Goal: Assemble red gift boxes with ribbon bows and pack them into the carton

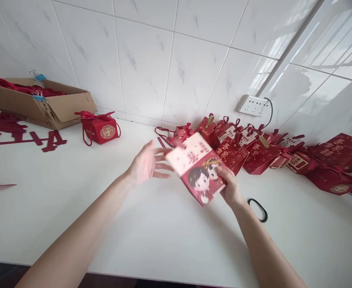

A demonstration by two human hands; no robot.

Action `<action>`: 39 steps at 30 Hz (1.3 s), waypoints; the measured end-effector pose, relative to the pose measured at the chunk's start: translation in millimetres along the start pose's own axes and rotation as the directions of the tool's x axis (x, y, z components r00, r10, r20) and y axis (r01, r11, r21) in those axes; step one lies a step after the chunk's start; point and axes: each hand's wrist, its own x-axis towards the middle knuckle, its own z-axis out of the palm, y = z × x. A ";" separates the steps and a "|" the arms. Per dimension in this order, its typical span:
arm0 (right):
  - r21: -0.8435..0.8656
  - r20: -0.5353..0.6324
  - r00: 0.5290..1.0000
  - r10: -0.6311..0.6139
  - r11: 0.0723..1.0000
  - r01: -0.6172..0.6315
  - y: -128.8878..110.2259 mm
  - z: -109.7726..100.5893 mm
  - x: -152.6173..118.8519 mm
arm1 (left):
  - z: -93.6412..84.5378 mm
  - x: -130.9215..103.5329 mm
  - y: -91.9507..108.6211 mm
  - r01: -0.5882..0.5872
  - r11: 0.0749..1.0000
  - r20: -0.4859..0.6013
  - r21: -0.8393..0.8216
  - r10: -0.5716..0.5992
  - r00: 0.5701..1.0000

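R hand [231,187] w/ prob. box [200,170]

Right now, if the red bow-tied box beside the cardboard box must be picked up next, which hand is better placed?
The left hand, probably: it is open, seemingly gripping nothing, and nearer to that red box. The right hand holds the printed carton and is farther away.
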 end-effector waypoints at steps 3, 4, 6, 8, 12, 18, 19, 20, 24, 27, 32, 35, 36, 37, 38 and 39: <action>0.188 -0.147 0.989 -0.014 0.981 0.042 4.1 23.4 -3.4 | 10.0 4.8 -8.6 -0.115 0.993 -0.055 0.007 0.115 0.992; 0.239 -0.142 0.990 0.004 0.970 0.031 4.6 30.3 -5.6 | 14.7 5.2 -12.1 -0.133 0.988 -0.043 0.079 0.136 0.990; 0.312 -0.091 0.993 0.070 0.949 -0.039 4.5 39.8 -9.8 | 23.3 4.5 -18.1 -0.146 0.964 -0.038 0.222 0.158 0.987; 0.344 -0.010 0.981 0.192 0.922 -0.177 3.0 42.3 -12.2 | 28.5 2.9 -21.8 -0.167 0.937 -0.071 0.306 0.197 0.978; 0.291 0.166 0.858 0.487 0.807 -0.514 -1.8 35.9 -10.8 | 28.2 2.1 -23.1 -0.210 0.896 -0.097 0.390 0.267 0.959; 0.242 0.256 0.791 0.555 0.756 -0.608 -4.9 31.0 -8.3 | 25.7 3.4 -24.9 -0.252 0.885 -0.091 0.392 0.310 0.946; 0.238 0.269 0.789 0.553 0.756 -0.610 -4.8 31.3 -8.6 | 26.2 3.0 -25.7 -0.251 0.887 -0.095 0.387 0.309 0.946; 0.233 0.285 0.786 0.548 0.756 -0.612 -4.5 31.7 -9.2 | 26.9 2.4 -26.6 -0.248 0.890 -0.100 0.384 0.306 0.947; 0.193 0.402 0.762 0.507 0.767 -0.612 -1.0 35.0 -13.4 | 30.7 0.0 -30.5 -0.200 0.898 -0.180 0.393 0.288 0.941; 0.170 0.472 0.732 0.491 0.764 -0.622 4.9 37.5 -13.8 | 32.2 1.5 -33.7 -0.156 0.891 -0.271 0.426 0.290 0.918; 0.178 0.399 0.838 0.372 0.865 -0.469 9.6 42.9 -9.7 | 25.3 6.7 -39.3 -0.272 0.922 -0.225 0.274 0.337 0.914; 0.139 0.164 0.976 0.146 0.976 -0.169 4.9 43.8 -19.2 | 17.5 9.1 -43.6 -0.369 0.921 -0.237 0.122 0.388 0.891; 0.114 0.081 0.995 0.053 0.992 -0.062 3.0 42.0 -26.3 | 16.0 10.3 -45.7 -0.383 0.919 -0.227 0.093 0.394 0.891; 0.090 0.010 0.999 -0.040 0.995 0.039 1.3 38.8 -35.7 | 16.2 11.5 -48.3 -0.381 0.923 -0.184 0.059 0.385 0.904; 0.068 -0.048 0.991 -0.124 0.990 0.127 0.0 34.1 -47.4 | 18.4 12.2 -51.2 -0.363 0.932 -0.104 0.020 0.363 0.926; 0.045 -0.091 0.977 -0.191 0.980 0.196 -0.5 28.3 -61.3 | 23.1 12.0 -54.3 -0.335 0.942 -0.009 -0.015 0.335 0.942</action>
